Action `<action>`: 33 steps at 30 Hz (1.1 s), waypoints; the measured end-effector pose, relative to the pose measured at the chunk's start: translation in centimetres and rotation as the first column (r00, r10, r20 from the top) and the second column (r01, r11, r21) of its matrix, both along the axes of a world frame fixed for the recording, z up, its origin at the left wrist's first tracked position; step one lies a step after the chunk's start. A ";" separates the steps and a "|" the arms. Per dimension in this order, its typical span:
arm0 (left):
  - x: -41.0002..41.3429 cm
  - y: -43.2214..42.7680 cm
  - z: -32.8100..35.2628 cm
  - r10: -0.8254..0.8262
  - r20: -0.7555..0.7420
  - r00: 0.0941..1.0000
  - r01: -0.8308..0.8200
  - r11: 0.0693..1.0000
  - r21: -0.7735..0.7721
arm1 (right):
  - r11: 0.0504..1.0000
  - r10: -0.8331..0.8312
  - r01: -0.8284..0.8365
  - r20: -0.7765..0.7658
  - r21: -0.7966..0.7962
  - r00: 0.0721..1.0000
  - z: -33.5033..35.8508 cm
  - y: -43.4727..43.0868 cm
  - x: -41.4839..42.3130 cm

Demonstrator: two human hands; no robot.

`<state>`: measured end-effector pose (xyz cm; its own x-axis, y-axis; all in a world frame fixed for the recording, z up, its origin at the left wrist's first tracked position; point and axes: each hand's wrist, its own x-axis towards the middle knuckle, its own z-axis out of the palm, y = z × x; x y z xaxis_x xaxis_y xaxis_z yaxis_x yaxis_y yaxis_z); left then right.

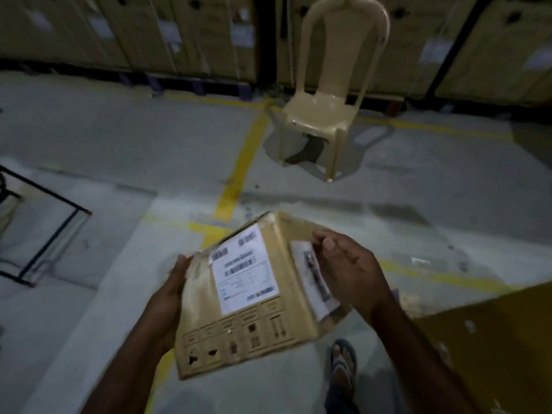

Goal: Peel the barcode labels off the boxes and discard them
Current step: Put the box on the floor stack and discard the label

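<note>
**One box held in two hands, bearing two labels**

One cardboard box point(239, 333) is held in the air above the floor point(89, 138), tilted, between two bare hands. It is closed, so its contents are hidden; small torn holes show near its near left corner, beside a row of printed handling symbols.

Two white labels are stuck to it. (a) The top label point(245, 273), the larger, lies flat on the upper face and carries several barcodes, too blurred to read. (b) The side label point(313, 282), narrower, sits on the right face, its near end standing slightly off the cardboard.

The left hand point(170, 294) grips the box's left edge, thumb along the top and fingers hidden beneath. The right hand point(349, 270) lies against the right face, its fingers point(318, 237) bent, tips at the far end of the side label; whether they pinch the label or only press the box cannot be told.

Surroundings: one beige plastic chair point(322, 109) stands on the floor beyond, beside painted yellow lines point(239, 162). A row of tall stacked cartons point(149, 31), each with a pale label, lines the back. One black metal frame point(50, 231) stands at left. One large carton point(493, 333), seen only from outside, fills the lower right, and one sandalled foot point(343, 363) shows beside it
</note>
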<state>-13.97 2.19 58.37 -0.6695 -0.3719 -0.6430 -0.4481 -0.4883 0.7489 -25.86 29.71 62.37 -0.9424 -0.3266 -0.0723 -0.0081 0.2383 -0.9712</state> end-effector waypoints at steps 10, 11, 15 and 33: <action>11.6 -6.3 6.4 0.285 -0.041 0.958 -0.276 0.950 0.146 | 0.829 0.423 -0.377 -0.024 0.413 0.906 4.5 -10.9 -1.7; 12.4 -6.4 6.8 0.326 -0.046 0.944 -0.316 0.936 0.154 | 0.815 0.468 -0.424 -0.017 0.395 0.884 4.9 -12.3 -1.8; 15.6 -6.5 7.3 0.558 -0.051 0.828 -0.546 0.823 0.157 | 0.742 0.596 -0.556 0.012 0.376 0.803 6.0 -18.0 -2.8; 40.4 2.1 11.5 0.978 -0.210 -0.009 -0.961 -0.066 -0.268 | 0.222 0.975 -0.775 -0.120 0.592 0.188 11.6 -36.2 24.4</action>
<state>26.41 4.32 69.87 0.5409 -0.7579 -0.3647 0.2670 -0.2565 0.9289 -1.42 -6.44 73.96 0.0325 -0.9900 -0.1375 -0.7728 0.0623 -0.6316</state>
